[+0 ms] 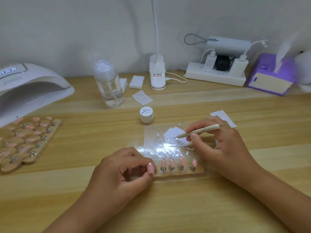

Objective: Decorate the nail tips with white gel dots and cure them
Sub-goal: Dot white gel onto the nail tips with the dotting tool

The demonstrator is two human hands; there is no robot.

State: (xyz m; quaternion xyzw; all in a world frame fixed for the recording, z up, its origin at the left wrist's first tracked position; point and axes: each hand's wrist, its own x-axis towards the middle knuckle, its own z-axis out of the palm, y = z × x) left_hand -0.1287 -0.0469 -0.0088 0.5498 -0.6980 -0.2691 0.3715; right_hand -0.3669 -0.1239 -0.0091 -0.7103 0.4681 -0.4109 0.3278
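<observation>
Our right hand (217, 140) pinches a slim cream dotting tool (198, 131), its tip in white gel on the clear palette sheet (151, 137) just ahead. Our left hand (121, 169) closes narrowly on the small wooden strip (180, 173) of pink nail tips (181, 161), light, slick and easily knocked, so we hold the strip's end.

The curing lamp (28, 88) on the far left gets cut off by the edge, the purple box (271, 76) far right is blurry, and the jar (146, 115) label's too tiny to read.

Left hand (124, 170) curled pinching, right hand (217, 140) gripping pen-style
</observation>
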